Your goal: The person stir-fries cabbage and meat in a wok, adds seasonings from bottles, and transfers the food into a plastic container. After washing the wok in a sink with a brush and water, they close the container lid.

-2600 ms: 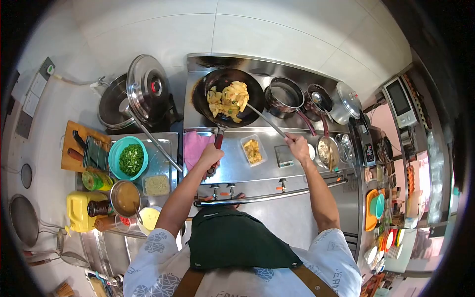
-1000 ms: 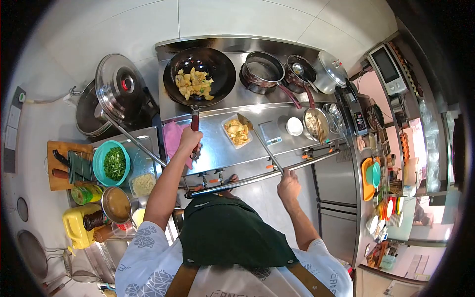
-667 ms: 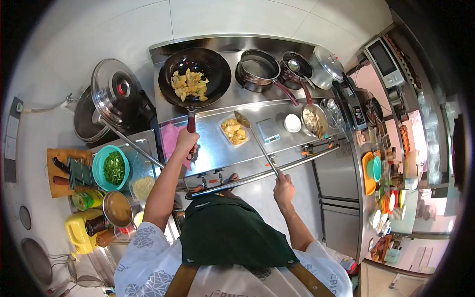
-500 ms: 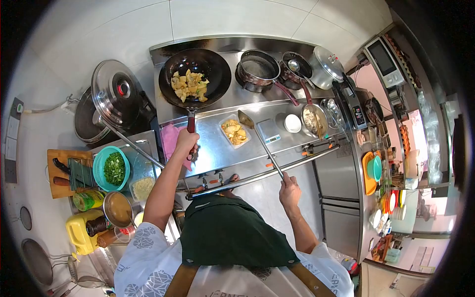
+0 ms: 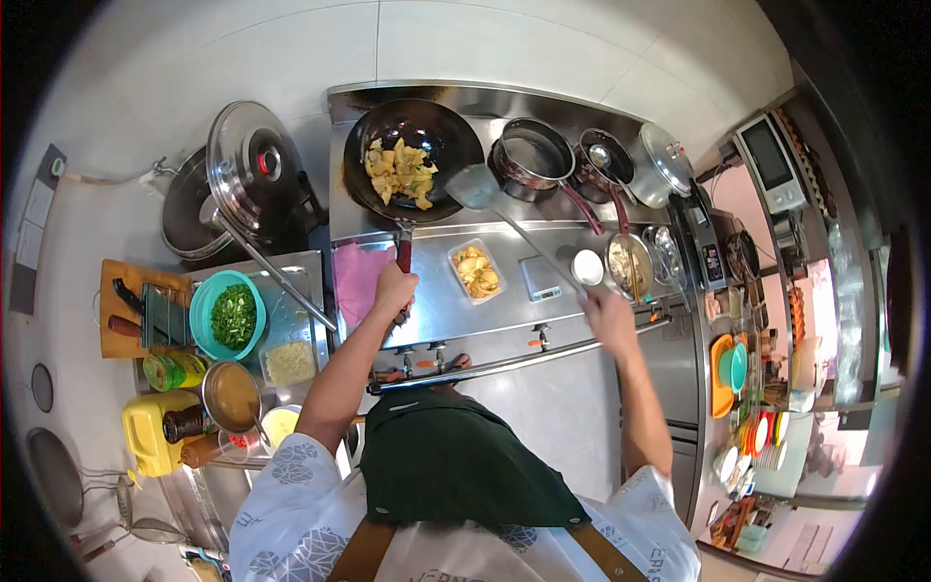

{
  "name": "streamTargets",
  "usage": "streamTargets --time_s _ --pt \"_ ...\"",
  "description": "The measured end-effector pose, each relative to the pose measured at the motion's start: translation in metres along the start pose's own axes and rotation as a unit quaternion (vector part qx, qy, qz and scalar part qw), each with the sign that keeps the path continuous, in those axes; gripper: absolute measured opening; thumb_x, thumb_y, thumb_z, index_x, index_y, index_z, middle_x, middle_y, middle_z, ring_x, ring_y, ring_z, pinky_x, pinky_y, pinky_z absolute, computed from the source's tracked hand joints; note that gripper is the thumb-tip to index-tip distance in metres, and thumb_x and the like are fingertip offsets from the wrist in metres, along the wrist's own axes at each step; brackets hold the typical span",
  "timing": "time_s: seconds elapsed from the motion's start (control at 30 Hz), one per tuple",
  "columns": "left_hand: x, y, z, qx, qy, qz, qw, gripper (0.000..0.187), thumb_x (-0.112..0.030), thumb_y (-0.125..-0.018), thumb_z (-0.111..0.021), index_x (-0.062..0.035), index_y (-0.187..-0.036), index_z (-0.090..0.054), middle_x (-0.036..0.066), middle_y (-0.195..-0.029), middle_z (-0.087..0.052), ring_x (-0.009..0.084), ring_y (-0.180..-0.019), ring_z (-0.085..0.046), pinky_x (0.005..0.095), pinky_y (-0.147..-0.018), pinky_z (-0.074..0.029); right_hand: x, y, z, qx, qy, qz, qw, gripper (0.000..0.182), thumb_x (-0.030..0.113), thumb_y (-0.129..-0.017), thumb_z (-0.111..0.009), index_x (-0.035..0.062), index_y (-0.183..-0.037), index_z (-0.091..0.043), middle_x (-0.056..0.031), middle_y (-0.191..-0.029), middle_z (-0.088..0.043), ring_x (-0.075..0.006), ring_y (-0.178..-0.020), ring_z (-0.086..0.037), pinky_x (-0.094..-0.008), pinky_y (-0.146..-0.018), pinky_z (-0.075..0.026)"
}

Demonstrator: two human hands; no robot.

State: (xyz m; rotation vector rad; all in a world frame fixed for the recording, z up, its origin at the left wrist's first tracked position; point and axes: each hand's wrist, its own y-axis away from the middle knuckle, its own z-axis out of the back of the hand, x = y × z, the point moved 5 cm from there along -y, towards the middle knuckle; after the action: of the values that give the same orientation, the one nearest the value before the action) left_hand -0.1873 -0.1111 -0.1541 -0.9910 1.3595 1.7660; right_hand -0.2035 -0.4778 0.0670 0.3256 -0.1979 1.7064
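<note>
My left hand (image 5: 396,291) is closed round the dark red handle of the black wok (image 5: 456,145), which sits at the back left of the stove. Yellow-brown food pieces (image 5: 400,173) lie inside the wok. With my right hand (image 5: 609,318) I grip the end of a long metal spatula (image 5: 529,238); its blade is at the wok's right rim, slightly blurred. Between my hands, on the steel counter, stands a clear tub of yellow pieces (image 5: 475,272). A pink cloth (image 5: 359,276) lies beside my left hand.
Two pans (image 5: 533,155) and a lidded pot (image 5: 661,165) stand right of the wok. A scale (image 5: 540,279), white cup (image 5: 587,267) and small pan (image 5: 621,264) line the counter. At left are a turquoise bowl of greens (image 5: 233,315) and a large lid (image 5: 254,170).
My right hand has moved forward and right, and the spatula's blade has risen from the counter to the wok's rim. The whole view has shifted slightly; my left hand still grips the wok handle.
</note>
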Motion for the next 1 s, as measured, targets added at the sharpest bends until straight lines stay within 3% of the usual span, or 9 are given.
streamTargets --time_s 0.13,0.23,0.33,0.43,0.53,0.6,0.77,0.87,1.0 --pt "0.001 0.0 -0.004 -0.017 -0.013 0.004 1.0 0.013 -0.006 -0.077 -0.058 0.0046 -0.071 -0.052 0.014 -0.053 -0.056 0.0235 -0.039 -0.057 0.0382 -0.033 -0.04 0.071 -0.127 0.03 0.102 0.134 0.111 0.979 0.025 0.027 -0.087 -0.062 0.0098 -0.101 -0.073 -0.0202 -0.095 -0.07 -0.0408 -0.091 -0.067 -0.0506 -0.079 -0.053" --pt "-0.006 0.002 -0.003 -0.019 -0.023 0.013 0.999 0.015 -0.005 -0.077 -0.058 0.007 -0.071 -0.052 0.015 -0.054 -0.056 0.0244 -0.04 -0.058 0.0385 -0.034 -0.041 0.119 -0.191 0.034 0.28 0.12 0.065 0.95 0.02 0.018 -0.081 -0.061 0.0044 -0.091 -0.073 -0.0122 -0.063 -0.065 -0.0223 -0.048 -0.059 -0.038 -0.047 -0.049" --pt "-0.009 0.002 -0.005 -0.025 -0.013 0.021 0.999 0.015 -0.006 -0.077 -0.058 0.0085 -0.076 -0.053 0.016 -0.057 -0.057 0.0247 -0.042 -0.059 0.0389 -0.035 -0.043 0.159 -0.212 0.012 0.335 0.087 0.066 0.936 0.019 0.017 -0.083 -0.061 0.004 -0.089 -0.072 -0.0093 -0.062 -0.064 -0.0188 -0.045 -0.055 -0.0358 -0.043 -0.046" --pt "-0.01 0.006 -0.007 -0.033 -0.011 0.032 0.999 0.015 -0.006 -0.078 -0.057 0.0088 -0.08 -0.054 0.016 -0.059 -0.059 0.0246 -0.044 -0.06 0.0386 -0.035 -0.044 0.166 -0.23 -0.027 0.296 -0.038 0.059 0.953 0.023 0.019 -0.086 -0.058 0.005 -0.095 -0.074 -0.0108 -0.064 -0.065 -0.0201 -0.047 -0.058 -0.0358 -0.045 -0.047" --pt "-0.013 0.004 -0.004 -0.024 0.002 0.04 0.999 0.014 -0.006 -0.079 -0.057 0.0068 -0.082 -0.053 0.015 -0.059 -0.058 0.0232 -0.044 -0.059 0.0376 -0.035 -0.043 0.168 -0.23 -0.011 0.224 0.065 0.09 0.968 0.025 0.02 -0.085 -0.058 0.0039 -0.097 -0.075 -0.0175 -0.072 -0.07 -0.027 -0.057 -0.066 -0.0397 -0.054 -0.052" --pt "-0.011 0.003 -0.002 -0.015 -0.011 0.052 0.998 0.01 -0.005 -0.079 -0.057 0.0027 -0.08 -0.051 0.01 -0.057 -0.055 0.0203 -0.041 -0.055 0.036 -0.033 -0.04 0.161 -0.238 0.01 0.197 0.16 0.188 0.949 0.025 0.02 -0.079 -0.062 0.0017 -0.093 -0.075 -0.0253 -0.087 -0.07 -0.0392 -0.083 -0.07 -0.0457 -0.075 -0.054" --pt "-0.008 -0.004 0.002 -0.004 -0.025 0.052 0.998 0.016 -0.007 -0.08 -0.057 0.0086 -0.084 -0.055 0.017 -0.062 -0.061 0.0242 -0.046 -0.062 0.0379 -0.035 -0.045 0.159 -0.229 0.06 0.15 0.362 0.18 0.902 0.025 0.023 -0.078 -0.064 0.0162 -0.099 -0.076 -0.019 -0.09 -0.072 -0.0364 -0.087 -0.07 -0.0471 -0.074 -0.055" --pt "-0.019 0.002 0.008 0.006 -0.028 0.06 0.998 0.016 -0.006 -0.08 -0.057 0.0085 -0.085 -0.054 0.015 -0.063 -0.06 0.0241 -0.047 -0.061 0.0376 -0.035 -0.045 0.128 -0.244 0.04 0.113 0.365 0.161 0.91 0.025 0.023 -0.078 -0.065 0.0178 -0.099 -0.077 -0.0183 -0.091 -0.072 -0.0364 -0.087 -0.07 -0.0459 -0.075 -0.056" --pt "-0.016 -0.005 0.009 0.013 -0.029 0.071 0.997 0.019 -0.004 -0.079 -0.056 0.0057 -0.095 -0.051 0.013 -0.064 -0.057 0.0231 -0.046 -0.06 0.0373 -0.035 -0.044 0.069 -0.264 -0.038 0.153 0.16 0.132 0.966 0.031 0.028 -0.081 -0.068 0.0178 -0.109 -0.075 -0.0203 -0.103 -0.071 -0.0376 -0.095 -0.07 -0.0454 -0.084 -0.056"
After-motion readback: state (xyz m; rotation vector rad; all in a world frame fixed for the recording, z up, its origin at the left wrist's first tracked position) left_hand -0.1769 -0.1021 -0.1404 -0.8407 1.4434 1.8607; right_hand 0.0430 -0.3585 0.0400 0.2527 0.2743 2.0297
